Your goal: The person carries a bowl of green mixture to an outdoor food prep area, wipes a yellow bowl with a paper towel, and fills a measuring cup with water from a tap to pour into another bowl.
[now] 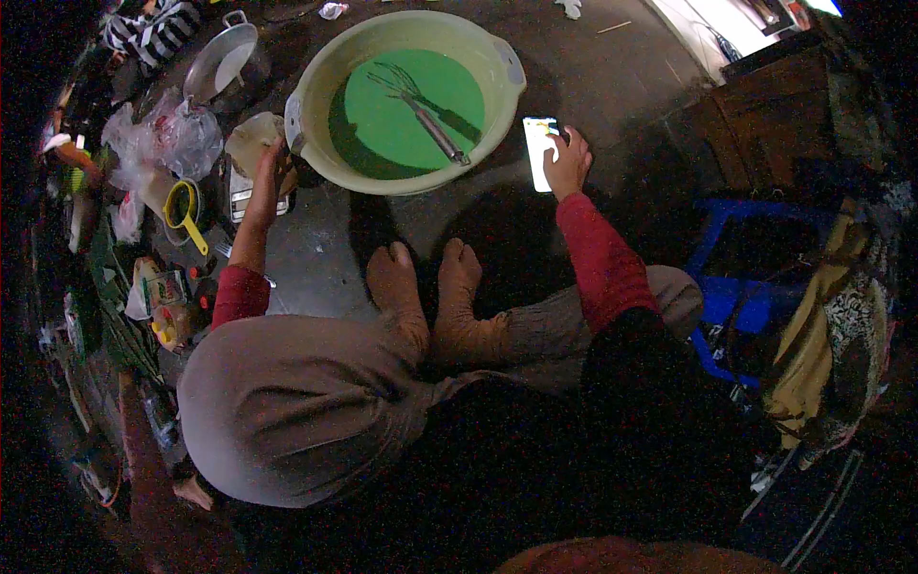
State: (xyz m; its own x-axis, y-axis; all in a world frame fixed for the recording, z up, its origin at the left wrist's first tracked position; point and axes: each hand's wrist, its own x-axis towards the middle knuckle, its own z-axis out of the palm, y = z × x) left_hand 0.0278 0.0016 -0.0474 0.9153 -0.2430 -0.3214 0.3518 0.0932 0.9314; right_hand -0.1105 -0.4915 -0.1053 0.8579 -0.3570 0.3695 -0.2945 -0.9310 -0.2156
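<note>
My left hand point(273, 165) is at the edge of a pale, rounded, bowl-like thing point(250, 141), its fingers closed against the side and partly hidden. Beneath that lies a flat whitish device point(251, 206), perhaps a kitchen scale. My right hand point(570, 158) reaches over a phone point(537, 170) with a bright screen; the fingers are apart and one fingertip meets the screen. Between both hands stands a large pale basin point(402, 184) of green liquid point(382, 134). A wire whisk point(432, 129) rests in it, its handle toward the near rim.
To the left are clear plastic bags point(177, 139), a yellow-handled strainer point(194, 225), a metal pan point(225, 67) and bottles with red and yellow caps. My feet point(397, 292) are just below the basin. On the right are a blue plastic frame point(732, 277) and a yellowish cloth point(808, 344).
</note>
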